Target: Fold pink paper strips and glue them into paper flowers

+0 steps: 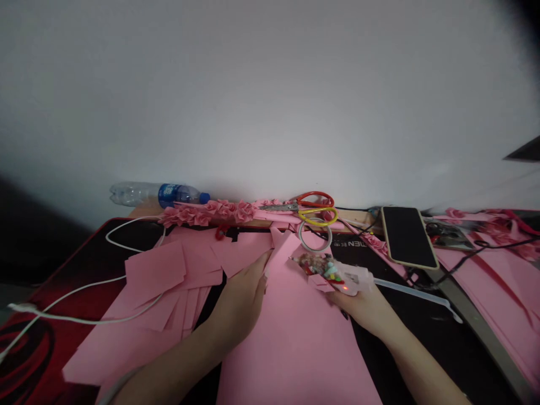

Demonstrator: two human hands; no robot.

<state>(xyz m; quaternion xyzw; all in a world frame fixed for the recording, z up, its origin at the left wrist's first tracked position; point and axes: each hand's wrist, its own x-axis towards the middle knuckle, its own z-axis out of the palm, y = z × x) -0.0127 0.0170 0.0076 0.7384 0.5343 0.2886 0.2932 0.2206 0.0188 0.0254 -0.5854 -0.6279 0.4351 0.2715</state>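
Note:
A large pink sheet (291, 343) lies in the middle of the dark mat. My left hand (242, 298) is closed on a folded pink paper piece (283, 253) above the sheet's left edge. To the right, my right hand (363, 306) is wrapped round a white glue gun (356, 278), whose tip points left toward the folded piece. Colourful bits cover the gun's front, and a small light glows on it. A clear glue stick (415, 292) sticks out of its back. Pink paper squares (156, 273) lie in a loose pile left of my left hand.
Along the wall are a plastic bottle (139, 194), pink paper roses (211, 212), scissors (318, 216) with red and yellow handles, a tape roll (315, 244) and a phone (409, 236). A white cable (97, 322) crosses the left side. More pink sheets (489, 292) lie right.

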